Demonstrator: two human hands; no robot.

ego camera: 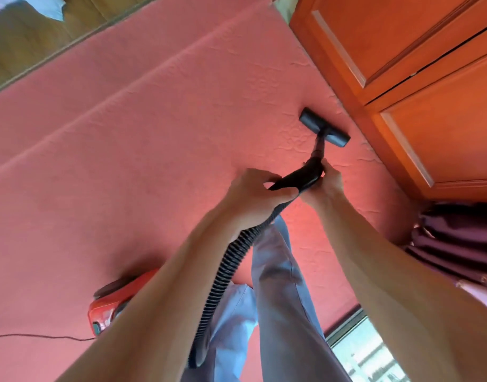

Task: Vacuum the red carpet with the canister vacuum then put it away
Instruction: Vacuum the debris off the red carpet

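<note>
Red carpet; one canister, one nozzle; left hand, right hand grip handle.

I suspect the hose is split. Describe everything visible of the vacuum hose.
The vacuum hose is black, ribbed and looks like flexible plastic. It hangs in a gentle curve from the curved handle, where the left hand grips its top, down in front of the blue trousers. Its join to the red canister is hidden. No split shows.

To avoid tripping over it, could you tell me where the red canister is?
In the head view, lower left, the red canister sits on the carpet, partly behind the left forearm.
</note>
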